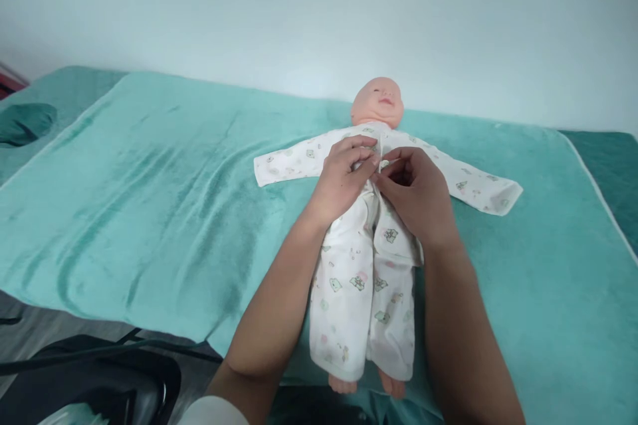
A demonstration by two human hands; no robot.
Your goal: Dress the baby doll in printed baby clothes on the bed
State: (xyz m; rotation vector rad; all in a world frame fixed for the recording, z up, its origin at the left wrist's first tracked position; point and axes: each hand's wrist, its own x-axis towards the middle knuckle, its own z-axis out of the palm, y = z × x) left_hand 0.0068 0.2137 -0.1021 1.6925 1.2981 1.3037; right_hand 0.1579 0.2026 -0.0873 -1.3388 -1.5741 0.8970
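Observation:
A baby doll (377, 101) lies on its back, its head toward the wall and its bare feet toward me. It wears a white printed pajama top (306, 158) with long sleeves spread to both sides, and matching pants (343, 299). At the chest, my left hand (345, 176) is closed, with thumb and fingers pinching the top's front edge. Just beside it, my right hand (417, 191) pinches the opposite front edge. A small pale bit, perhaps a button or tie, shows between the fingertips. Below the hands the top's front hangs apart over the pants.
A teal plush cover (164, 212) with wrinkles on its left half lies over the bed. A pale wall (319, 20) stands along the far side. At the left end is a hole (26, 123) in the bed. A black chair (90, 378) stands at lower left.

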